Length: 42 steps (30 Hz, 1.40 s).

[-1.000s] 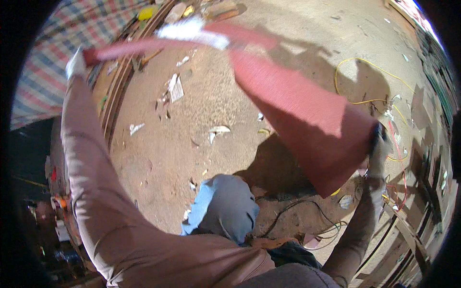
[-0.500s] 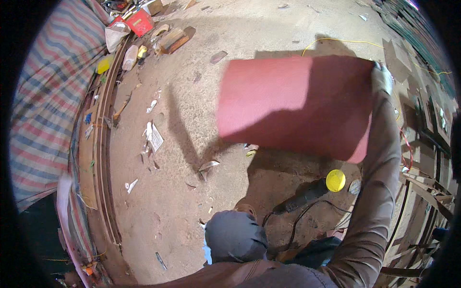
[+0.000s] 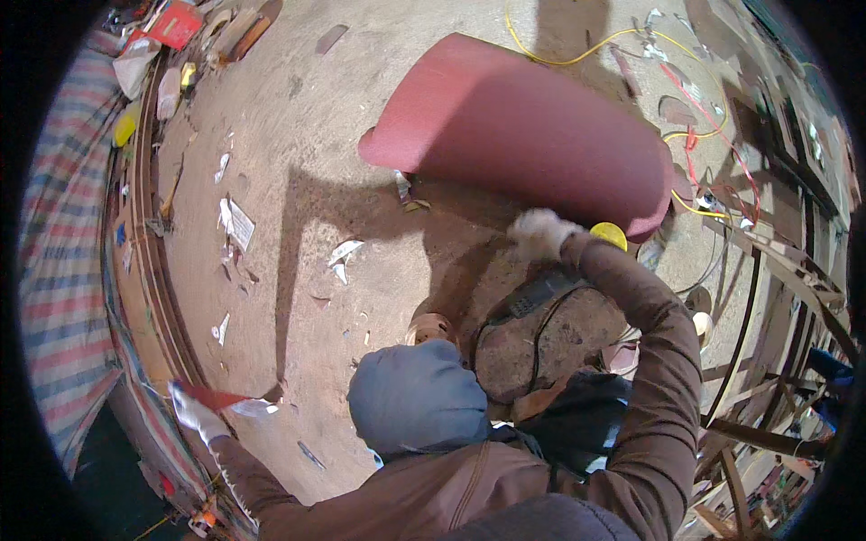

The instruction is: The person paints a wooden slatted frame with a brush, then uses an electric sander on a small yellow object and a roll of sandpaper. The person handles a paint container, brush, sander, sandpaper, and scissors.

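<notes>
A large red sheet (image 3: pixel 523 126) lies on the ground ahead, its edges curled under like a loose roll. My right hand (image 3: pixel 541 236), in a white glove, is just in front of the sheet and apart from it; motion smears its fingers. Close below it is a black corded power tool (image 3: pixel 538 296) with a yellow disc (image 3: pixel 609 236) at its head. Out at the far left, my gloved left hand (image 3: pixel 194 412) is closed on the end of a thin reddish flat piece (image 3: pixel 216 397). Its fingers are partly hidden.
A striped tarp (image 3: pixel 68 261) and long wooden boards (image 3: pixel 153 298) run along the left. Yellow cable (image 3: pixel 586 59) loops behind the sheet. Timber pieces (image 3: pixel 803 288) crowd the right side. Paper scraps (image 3: pixel 236 224) litter the dirt floor. A red box (image 3: pixel 176 24) stands far left.
My right hand has let go of the red sheet's right edge and come back nearer. The sheet has dropped and curled onto the ground. My left hand has come into view. The view has shifted.
</notes>
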Tool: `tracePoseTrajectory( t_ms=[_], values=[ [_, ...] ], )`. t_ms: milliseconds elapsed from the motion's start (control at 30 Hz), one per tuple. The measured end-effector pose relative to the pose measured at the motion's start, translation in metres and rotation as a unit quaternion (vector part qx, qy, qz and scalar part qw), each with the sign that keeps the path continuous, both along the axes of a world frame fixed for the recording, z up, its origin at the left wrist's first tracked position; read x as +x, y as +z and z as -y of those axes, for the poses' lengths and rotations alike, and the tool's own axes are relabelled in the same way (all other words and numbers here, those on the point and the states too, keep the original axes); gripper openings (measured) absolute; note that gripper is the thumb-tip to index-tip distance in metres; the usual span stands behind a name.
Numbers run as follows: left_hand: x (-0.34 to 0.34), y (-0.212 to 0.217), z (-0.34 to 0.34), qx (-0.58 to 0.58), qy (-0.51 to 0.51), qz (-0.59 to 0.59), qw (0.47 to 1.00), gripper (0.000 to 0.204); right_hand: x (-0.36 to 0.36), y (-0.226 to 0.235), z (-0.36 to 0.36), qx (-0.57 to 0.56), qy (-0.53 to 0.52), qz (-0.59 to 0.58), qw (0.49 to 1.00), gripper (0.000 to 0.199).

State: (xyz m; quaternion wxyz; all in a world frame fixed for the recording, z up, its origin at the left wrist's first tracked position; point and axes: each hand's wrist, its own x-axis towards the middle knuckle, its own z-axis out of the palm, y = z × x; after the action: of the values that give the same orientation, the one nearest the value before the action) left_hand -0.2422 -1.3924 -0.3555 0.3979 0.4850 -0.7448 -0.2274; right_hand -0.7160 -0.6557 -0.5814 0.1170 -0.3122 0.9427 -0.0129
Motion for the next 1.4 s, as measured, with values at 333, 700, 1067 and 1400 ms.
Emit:
tracePoseTrajectory(
  t_ms=[333,700,1067,1400],
  values=[
    [-0.332,0.026,-0.342,-0.328,-0.747,0.265,0.515,0.034,0.010,0.118,0.044,-0.648,-0.046,0.258,0.715,0.067],
    [-0.394,-0.119,-0.638,-0.125,-0.899,0.128,0.399,0.063,0.227,0.118,-0.095,-0.560,-0.362,0.432,0.607,0.047],
    [-0.348,-0.207,-0.638,-0.007,-0.918,0.277,0.282,0.051,0.264,0.019,-0.132,-0.549,-0.467,0.349,0.600,0.042],
    [-0.398,-0.200,-0.633,0.145,-0.852,0.356,0.356,0.039,0.226,0.014,-0.171,-0.467,-0.443,0.098,0.759,0.034]
  ],
)
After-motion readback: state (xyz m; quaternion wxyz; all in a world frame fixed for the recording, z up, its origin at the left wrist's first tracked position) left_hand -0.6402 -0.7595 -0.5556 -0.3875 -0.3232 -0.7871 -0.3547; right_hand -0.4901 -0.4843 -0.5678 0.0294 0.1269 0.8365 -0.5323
